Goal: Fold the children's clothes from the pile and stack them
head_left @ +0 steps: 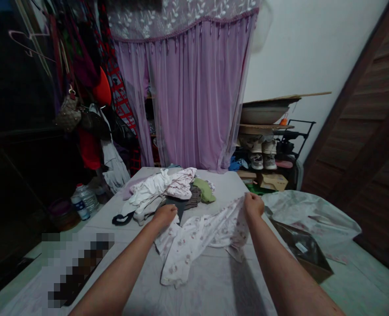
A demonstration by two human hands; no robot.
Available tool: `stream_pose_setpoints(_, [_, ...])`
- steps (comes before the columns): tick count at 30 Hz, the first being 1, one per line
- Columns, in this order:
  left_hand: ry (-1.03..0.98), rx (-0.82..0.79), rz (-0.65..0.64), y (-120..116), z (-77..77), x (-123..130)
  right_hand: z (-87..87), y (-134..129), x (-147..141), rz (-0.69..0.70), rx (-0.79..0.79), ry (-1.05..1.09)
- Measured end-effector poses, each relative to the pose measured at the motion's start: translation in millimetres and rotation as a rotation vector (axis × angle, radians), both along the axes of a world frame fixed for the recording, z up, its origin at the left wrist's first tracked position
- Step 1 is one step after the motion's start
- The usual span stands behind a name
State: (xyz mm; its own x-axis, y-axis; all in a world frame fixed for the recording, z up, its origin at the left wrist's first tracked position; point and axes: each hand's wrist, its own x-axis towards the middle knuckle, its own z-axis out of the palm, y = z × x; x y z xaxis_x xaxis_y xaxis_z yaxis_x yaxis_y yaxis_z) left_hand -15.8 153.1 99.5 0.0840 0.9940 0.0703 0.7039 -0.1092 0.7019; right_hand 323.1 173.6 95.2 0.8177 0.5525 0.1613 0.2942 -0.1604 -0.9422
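Observation:
My left hand (164, 216) and my right hand (254, 206) are both closed on the upper edge of a white garment with a small pink floral print (197, 245), lifting it slightly and holding it spread between them. Its lower part lies bunched on a pale grey bed sheet (138, 259). Just beyond my left hand is a heap of clothes, with a white garment (151, 188), a pink-patterned piece (181, 182), a green cloth (203, 189) and a dark strap (122, 218).
To the right lie a crumpled plastic sheet (309, 215) and a brown package (300, 250). Plastic bottles (84, 201) stand at the left bed edge, below hanging bags and clothes (89, 127). A shoe rack (263, 149) and a lilac curtain (194, 105) stand beyond the bed.

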Motion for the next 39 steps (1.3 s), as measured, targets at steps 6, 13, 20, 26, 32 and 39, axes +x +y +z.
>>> stream_pose_setpoints(6, [0.523,-0.019,0.078,28.4,-27.5,-19.9,-62.5,-14.1,-5.6,-0.013,-0.082,-0.013])
stream_pose_setpoints(13, [0.685,-0.124,0.123,74.0,-50.2,-19.4,-117.7,-9.8,-36.8,0.381,-0.167,-0.223])
stream_pose_setpoints(20, [0.688,-0.022,0.168,114.2,-42.4,-34.8,-131.1,-17.3,-30.9,0.39,-0.093,-0.251])
stream_pose_setpoints(26, [0.709,0.002,0.255,147.4,-39.3,-36.8,-131.8,-21.0,-31.0,0.374,-0.057,-0.251])
stream_pose_setpoints(32, [0.743,0.054,0.356,182.8,-40.8,-46.8,-139.1,-22.4,-29.3,0.381,-0.038,-0.207])
stream_pose_setpoints(39, [0.797,0.079,0.364,172.9,-36.2,-31.7,-133.4,-24.0,-32.3,0.385,-0.004,-0.145])
